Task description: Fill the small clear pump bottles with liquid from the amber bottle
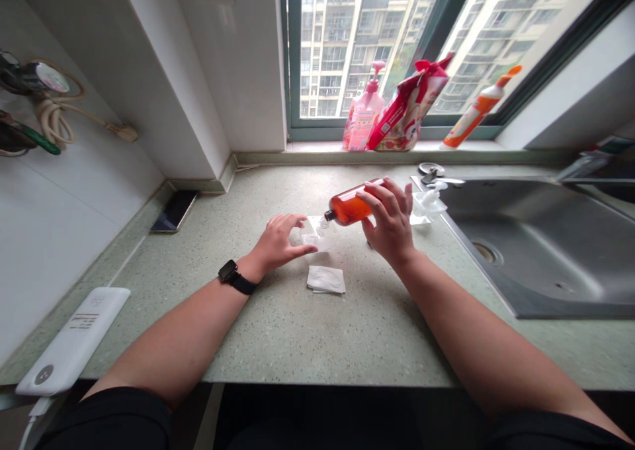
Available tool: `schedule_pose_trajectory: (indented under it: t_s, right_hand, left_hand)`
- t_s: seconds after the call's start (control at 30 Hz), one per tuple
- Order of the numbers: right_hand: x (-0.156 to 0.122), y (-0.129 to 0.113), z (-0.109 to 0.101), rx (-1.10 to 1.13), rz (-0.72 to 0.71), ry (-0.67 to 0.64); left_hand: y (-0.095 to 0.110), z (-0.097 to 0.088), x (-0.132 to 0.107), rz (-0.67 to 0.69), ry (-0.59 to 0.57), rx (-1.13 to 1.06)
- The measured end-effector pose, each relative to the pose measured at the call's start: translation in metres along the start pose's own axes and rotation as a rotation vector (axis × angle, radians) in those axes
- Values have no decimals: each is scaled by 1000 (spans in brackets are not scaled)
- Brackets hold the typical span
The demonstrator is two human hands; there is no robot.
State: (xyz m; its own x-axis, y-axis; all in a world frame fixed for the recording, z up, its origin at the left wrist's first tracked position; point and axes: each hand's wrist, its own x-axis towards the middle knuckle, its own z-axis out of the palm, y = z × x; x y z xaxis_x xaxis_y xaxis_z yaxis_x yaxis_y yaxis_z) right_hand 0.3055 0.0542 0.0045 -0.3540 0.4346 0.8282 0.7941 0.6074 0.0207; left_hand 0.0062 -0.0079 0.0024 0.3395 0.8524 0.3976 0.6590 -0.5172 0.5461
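Note:
My right hand is closed round an amber bottle of orange-brown liquid, tipped to the left with its dark threaded neck pointing down. That neck meets the mouth of a clear container, which my left hand holds between thumb and fingers. Whether liquid is flowing, I cannot tell. A folded white tissue lies on the counter just in front of the container. Behind my right hand, near the sink, is a white pump top on a clear body. A small dark object partly shows under my right hand.
The steel sink takes up the right side. A pink pump bottle, a red bag and an orange-and-white bottle stand on the windowsill. At left lie a phone and a white power bank with a cable.

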Motion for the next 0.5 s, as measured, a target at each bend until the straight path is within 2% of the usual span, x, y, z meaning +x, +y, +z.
schedule_pose_trajectory:
  t_s: [0.5]
  right_hand:
    - [0,0,-1,-25,-9,-9]
  left_hand:
    - [0,0,-1,6,2,-1]
